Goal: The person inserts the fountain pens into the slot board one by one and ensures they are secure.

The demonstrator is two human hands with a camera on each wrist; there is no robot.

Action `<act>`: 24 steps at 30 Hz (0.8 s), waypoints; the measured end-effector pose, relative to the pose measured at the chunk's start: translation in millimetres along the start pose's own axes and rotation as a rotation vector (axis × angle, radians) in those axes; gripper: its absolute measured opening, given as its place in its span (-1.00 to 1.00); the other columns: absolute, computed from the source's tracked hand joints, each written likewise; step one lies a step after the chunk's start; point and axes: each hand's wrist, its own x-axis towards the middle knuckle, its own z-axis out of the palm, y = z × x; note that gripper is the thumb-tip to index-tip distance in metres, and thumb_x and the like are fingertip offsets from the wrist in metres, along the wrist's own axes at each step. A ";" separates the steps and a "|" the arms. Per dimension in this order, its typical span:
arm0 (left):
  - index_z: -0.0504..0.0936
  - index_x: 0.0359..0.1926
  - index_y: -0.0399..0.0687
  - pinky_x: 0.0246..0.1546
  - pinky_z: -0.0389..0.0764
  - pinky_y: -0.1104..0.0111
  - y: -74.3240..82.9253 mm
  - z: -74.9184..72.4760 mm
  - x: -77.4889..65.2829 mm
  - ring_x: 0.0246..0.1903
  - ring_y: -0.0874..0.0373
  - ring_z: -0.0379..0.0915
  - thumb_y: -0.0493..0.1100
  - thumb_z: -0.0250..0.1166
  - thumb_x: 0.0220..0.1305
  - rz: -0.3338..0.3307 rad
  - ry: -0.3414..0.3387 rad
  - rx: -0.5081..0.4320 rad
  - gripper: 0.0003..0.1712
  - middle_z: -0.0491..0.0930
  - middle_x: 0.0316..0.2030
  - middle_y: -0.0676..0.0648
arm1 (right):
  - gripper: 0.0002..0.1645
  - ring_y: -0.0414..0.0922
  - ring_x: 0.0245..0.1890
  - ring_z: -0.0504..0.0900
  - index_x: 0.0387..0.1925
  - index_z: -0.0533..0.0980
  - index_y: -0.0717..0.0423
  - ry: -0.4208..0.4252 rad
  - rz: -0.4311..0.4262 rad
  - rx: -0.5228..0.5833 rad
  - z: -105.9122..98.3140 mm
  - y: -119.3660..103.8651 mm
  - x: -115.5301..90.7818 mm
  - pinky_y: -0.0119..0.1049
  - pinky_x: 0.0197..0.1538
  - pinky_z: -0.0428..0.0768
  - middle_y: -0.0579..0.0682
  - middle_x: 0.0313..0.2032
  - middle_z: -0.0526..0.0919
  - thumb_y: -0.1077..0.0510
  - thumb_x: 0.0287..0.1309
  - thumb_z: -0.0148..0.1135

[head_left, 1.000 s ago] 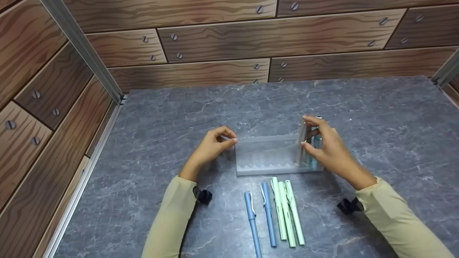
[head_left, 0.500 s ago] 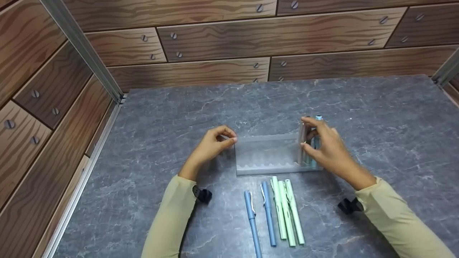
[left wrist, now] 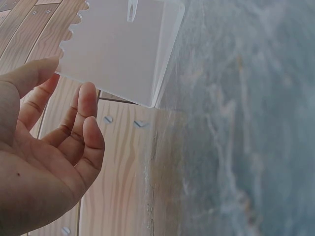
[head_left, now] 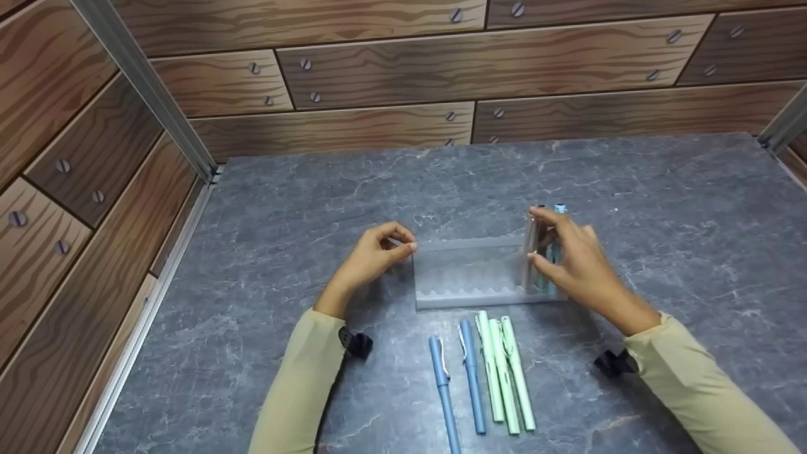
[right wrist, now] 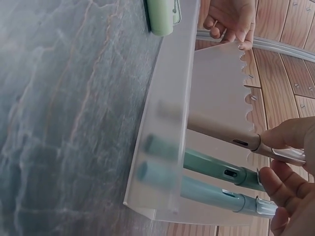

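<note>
A frosted clear pen rack [head_left: 466, 268] with notched edges stands on the table. My left hand [head_left: 375, 252] pinches its upper left corner between thumb and index finger, the other fingers loosely bent. At the rack's right end, my right hand [head_left: 577, 265] holds a taupe pen [right wrist: 221, 132] near its clip, thumb on one side. This pen stands upright with its lower end inside the rack's front ledge. Beside it a dark green pen [right wrist: 209, 165] and a light blue pen [right wrist: 211, 195] also stand in the rack, partly hidden by the right hand in the head view.
In front of the rack lie two blue pens, one [head_left: 444, 391] apart on the left and another [head_left: 471, 378] beside three light green pens [head_left: 501, 372]. The marbled grey table [head_left: 302, 202] meets wood-patterned walls [head_left: 378, 75] at the back and left.
The right hand and the taupe pen shift very slightly left, and the light blue pen's top shows more. The left hand keeps its place on the rack's corner.
</note>
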 end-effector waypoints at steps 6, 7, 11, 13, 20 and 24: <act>0.61 -0.20 -0.21 -0.50 0.47 0.33 -1.2 0.2 0.2 -0.46 0.02 0.49 -0.21 0.29 0.26 0.012 0.002 0.002 -0.84 0.63 -0.16 -0.20 | -0.07 0.04 -0.32 0.56 0.24 0.31 0.21 0.001 -0.015 -0.058 0.0 1.0 -1.7 -0.26 -0.16 0.17 0.19 -0.26 0.63 0.43 -0.26 0.49; 0.61 -0.20 -0.22 -0.50 0.47 0.35 -1.6 0.1 0.2 -0.45 0.01 0.49 -0.21 0.29 0.26 0.016 0.003 0.005 -0.85 0.63 -0.16 -0.20 | -0.07 0.06 -0.31 0.56 0.24 0.31 0.21 0.002 -0.016 -0.070 -0.2 1.2 -2.0 -0.26 -0.16 0.17 0.19 -0.25 0.63 0.42 -0.25 0.49; 0.61 -0.20 -0.24 -0.51 0.45 0.41 -1.4 0.4 -0.2 -0.43 -0.04 0.50 -0.23 0.29 0.25 0.025 0.004 0.007 -0.85 0.62 -0.15 -0.22 | -0.08 0.10 -0.27 0.52 0.25 0.31 0.21 0.001 -0.022 -0.118 -1.1 1.6 -2.7 -0.23 -0.16 0.18 0.22 -0.23 0.62 0.37 -0.23 0.51; 0.61 -0.20 -0.25 -0.51 0.44 0.43 -1.0 0.8 -0.3 -0.42 -0.04 0.50 -0.24 0.29 0.25 0.029 0.004 0.006 -0.84 0.62 -0.14 -0.23 | -0.08 0.12 -0.24 0.49 0.26 0.31 0.20 -0.003 -0.023 -0.141 -1.8 1.2 -2.6 -0.20 -0.15 0.19 0.24 -0.20 0.61 0.34 -0.21 0.51; 0.61 -0.20 -0.24 -0.40 0.56 0.29 -0.1 1.1 -0.4 -0.43 0.02 0.49 -0.24 0.29 0.26 0.037 0.005 0.010 -0.85 0.63 -0.20 -0.17 | -0.09 0.10 -0.18 0.40 0.27 0.33 0.16 -0.026 -0.015 -0.191 -3.8 -0.6 -0.6 -0.13 -0.07 0.21 0.24 -0.09 0.62 0.28 -0.18 0.52; 0.62 -0.20 -0.23 -0.30 0.58 0.15 -0.1 0.4 -0.6 -0.46 0.17 0.44 -0.24 0.29 0.26 0.046 0.005 0.015 -0.86 0.62 -0.25 -0.12 | -0.11 0.05 -0.23 0.31 0.27 0.34 0.16 -0.037 -0.017 -0.201 -5.0 -1.2 1.8 -0.11 -0.05 0.18 0.19 -0.14 0.58 0.27 -0.17 0.52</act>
